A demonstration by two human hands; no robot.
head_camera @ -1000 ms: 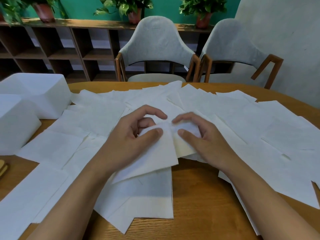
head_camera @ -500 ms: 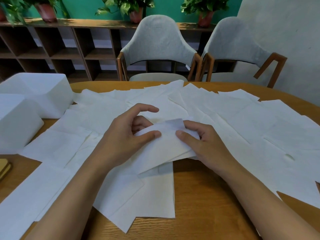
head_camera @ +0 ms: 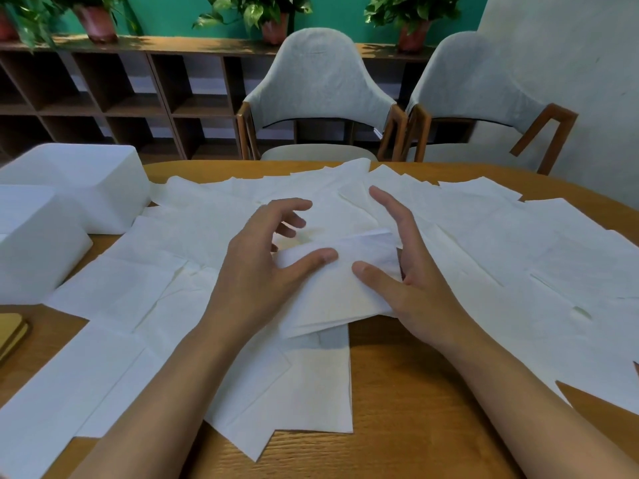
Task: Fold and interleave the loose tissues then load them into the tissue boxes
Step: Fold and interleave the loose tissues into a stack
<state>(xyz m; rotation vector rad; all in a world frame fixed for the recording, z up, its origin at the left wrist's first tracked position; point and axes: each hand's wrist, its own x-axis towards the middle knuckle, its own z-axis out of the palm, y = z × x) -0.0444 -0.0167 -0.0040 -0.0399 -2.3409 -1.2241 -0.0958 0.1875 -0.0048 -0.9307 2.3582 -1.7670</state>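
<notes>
A folded white tissue bundle lies in the middle of the wooden table, on top of several loose flat tissues spread across it. My left hand is at the bundle's left side, thumb pressing on its top, fingers lifted and loosely spread. My right hand stands along the bundle's right edge with straight fingers, its thumb resting on the top layer. Two white tissue boxes stand at the far left, one behind and one nearer.
Two grey chairs stand behind the far table edge, with a low wooden shelf and potted plants beyond. A yellowish flat object lies at the left edge. Bare wood shows near me between my forearms.
The fold has been laid down into a flatter bundle. Both hands let go of their pinch: the fingers opened and lifted, and only the thumbs stay on the tissue.
</notes>
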